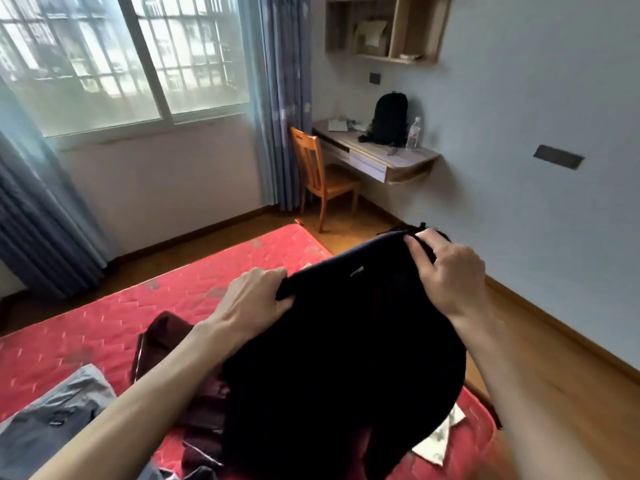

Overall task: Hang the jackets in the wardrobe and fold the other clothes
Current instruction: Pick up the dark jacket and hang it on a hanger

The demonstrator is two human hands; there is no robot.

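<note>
I hold a black garment [339, 358] up over the red mattress [145, 299]. My left hand [256, 299] grips its top edge at the left end. At the right end of that edge, my right hand [446, 268] pinches the fabric beside a dark drawstring. The cloth hangs down between my arms and hides part of the bed. A maroon garment [166, 337] lies crumpled under it on the mattress. At the lower left lies a grey garment [59, 414], and a white patterned cloth [436, 441] peeks out at the lower right.
A wooden chair [322, 174] stands by a wall-mounted desk [384, 157] carrying a black backpack [389, 117] and a water bottle [414, 133]. Blue curtains [280, 98] flank the window [114, 60]. Wooden floor [554, 375] runs along the mattress's right side. No wardrobe is in view.
</note>
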